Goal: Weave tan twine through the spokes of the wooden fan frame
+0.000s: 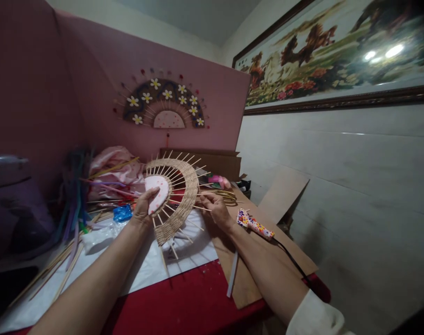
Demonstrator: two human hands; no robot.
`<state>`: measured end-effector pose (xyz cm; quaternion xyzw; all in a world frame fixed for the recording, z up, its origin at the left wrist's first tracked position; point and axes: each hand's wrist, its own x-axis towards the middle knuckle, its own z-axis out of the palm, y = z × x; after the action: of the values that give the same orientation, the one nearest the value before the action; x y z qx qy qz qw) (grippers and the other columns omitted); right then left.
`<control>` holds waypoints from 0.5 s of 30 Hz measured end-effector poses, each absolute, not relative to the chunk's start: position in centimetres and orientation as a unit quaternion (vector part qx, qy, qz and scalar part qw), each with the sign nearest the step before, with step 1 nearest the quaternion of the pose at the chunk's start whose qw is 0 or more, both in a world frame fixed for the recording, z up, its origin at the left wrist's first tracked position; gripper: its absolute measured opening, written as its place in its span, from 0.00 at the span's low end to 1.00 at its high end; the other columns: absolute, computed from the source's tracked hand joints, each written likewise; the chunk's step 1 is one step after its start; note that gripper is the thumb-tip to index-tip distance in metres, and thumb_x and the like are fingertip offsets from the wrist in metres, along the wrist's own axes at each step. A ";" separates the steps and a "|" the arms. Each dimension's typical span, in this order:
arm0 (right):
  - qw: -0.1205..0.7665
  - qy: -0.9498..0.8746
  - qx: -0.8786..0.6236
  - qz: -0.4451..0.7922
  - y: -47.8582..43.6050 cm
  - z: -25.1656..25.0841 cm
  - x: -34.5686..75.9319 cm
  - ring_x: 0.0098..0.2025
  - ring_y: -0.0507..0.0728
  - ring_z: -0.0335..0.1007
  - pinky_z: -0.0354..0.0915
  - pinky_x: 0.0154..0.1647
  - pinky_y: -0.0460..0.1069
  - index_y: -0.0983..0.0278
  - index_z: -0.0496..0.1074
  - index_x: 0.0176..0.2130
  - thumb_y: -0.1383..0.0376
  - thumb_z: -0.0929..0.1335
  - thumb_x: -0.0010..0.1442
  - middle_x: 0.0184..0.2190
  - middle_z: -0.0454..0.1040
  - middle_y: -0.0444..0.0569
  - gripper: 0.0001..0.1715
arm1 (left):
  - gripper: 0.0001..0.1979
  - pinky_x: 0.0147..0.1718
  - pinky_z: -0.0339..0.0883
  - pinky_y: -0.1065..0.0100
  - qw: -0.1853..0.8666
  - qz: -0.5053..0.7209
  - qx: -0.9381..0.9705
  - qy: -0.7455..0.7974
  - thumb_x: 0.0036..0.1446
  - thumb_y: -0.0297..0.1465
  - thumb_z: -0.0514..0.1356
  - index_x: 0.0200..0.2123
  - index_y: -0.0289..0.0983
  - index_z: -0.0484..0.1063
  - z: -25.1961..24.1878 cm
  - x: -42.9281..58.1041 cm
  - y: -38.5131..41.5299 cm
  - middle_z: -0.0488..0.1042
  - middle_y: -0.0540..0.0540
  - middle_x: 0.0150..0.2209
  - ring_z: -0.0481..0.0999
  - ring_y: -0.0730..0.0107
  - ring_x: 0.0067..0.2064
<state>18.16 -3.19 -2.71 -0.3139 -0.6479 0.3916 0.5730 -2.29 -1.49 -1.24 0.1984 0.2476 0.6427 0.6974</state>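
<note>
A half-round woven fan (188,204) is held up above the table, tilted on its side, with thin wooden sticks poking out past its woven band. My left hand (145,203) grips its pale, pink-spotted half-disc centre (157,191), thumb lying on the front. At the outer edge, the fingers of my right hand (214,207) are pinched around the end of one stick (200,194). Beside my right forearm lies a flower-patterned glue gun (254,224) with a black cord.
A finished fan with white flowers (167,95) hangs on the pink panel. Left on the table are pink cloth (116,163), a blue packet (122,212) and loose sticks (70,267). A glue stick (233,274) rests on brown cardboard (247,293). Red cloth (184,304) covers the front.
</note>
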 end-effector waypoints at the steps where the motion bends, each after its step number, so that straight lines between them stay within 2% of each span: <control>1: 0.562 -0.652 -0.321 0.396 -3.1 -2.8 18.2 0.17 0.48 0.55 0.54 0.21 0.44 0.64 0.74 0.34 0.54 0.65 0.52 0.15 0.64 0.41 0.17 | 0.12 0.23 0.72 0.67 0.695 0.644 0.207 0.243 0.48 0.22 0.54 0.39 0.28 0.69 -1.3 -2.5 -1.5 0.75 0.42 0.22 0.75 0.66 0.21; 4: 0.557 -0.662 -0.332 0.374 -2.8 -3.1 18.3 0.15 0.47 0.53 0.53 0.20 0.44 0.64 0.73 0.37 0.55 0.65 0.52 0.13 0.62 0.39 0.19 | 0.10 0.24 0.72 0.66 0.683 0.658 0.211 0.235 0.49 0.22 0.55 0.36 0.29 0.70 -1.5 -2.9 -1.2 0.76 0.42 0.23 0.75 0.66 0.22; 9: 0.584 -0.674 -0.352 0.284 -2.5 -3.2 18.6 0.19 0.49 0.59 0.56 0.22 0.45 0.65 0.74 0.36 0.55 0.64 0.53 0.18 0.68 0.43 0.18 | 0.08 0.28 0.73 0.65 0.658 0.687 0.228 0.209 0.50 0.21 0.56 0.35 0.29 0.71 -1.9 -3.1 -0.7 0.77 0.41 0.27 0.76 0.66 0.26; 12: 0.594 -0.686 -0.363 0.211 -2.8 -3.0 18.9 0.25 0.51 0.65 0.60 0.27 0.46 0.65 0.75 0.32 0.56 0.64 0.53 0.25 0.73 0.46 0.17 | 0.08 0.30 0.73 0.65 0.647 0.701 0.228 0.194 0.50 0.21 0.56 0.35 0.29 0.71 -2.0 -3.4 -0.5 0.77 0.42 0.28 0.76 0.66 0.28; 15: 0.596 -0.702 -0.364 0.140 -3.2 -2.8 19.1 0.30 0.53 0.69 0.62 0.34 0.46 0.64 0.75 0.30 0.58 0.64 0.53 0.28 0.75 0.47 0.14 | 0.07 0.31 0.73 0.65 0.640 0.712 0.223 0.187 0.51 0.21 0.55 0.35 0.30 0.71 -1.9 -3.6 -0.6 0.77 0.42 0.28 0.76 0.67 0.28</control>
<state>19.08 -3.22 -2.83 -0.3640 -0.7017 0.1402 0.5962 -3.60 -0.56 -1.90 0.2228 0.1866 0.7115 0.6397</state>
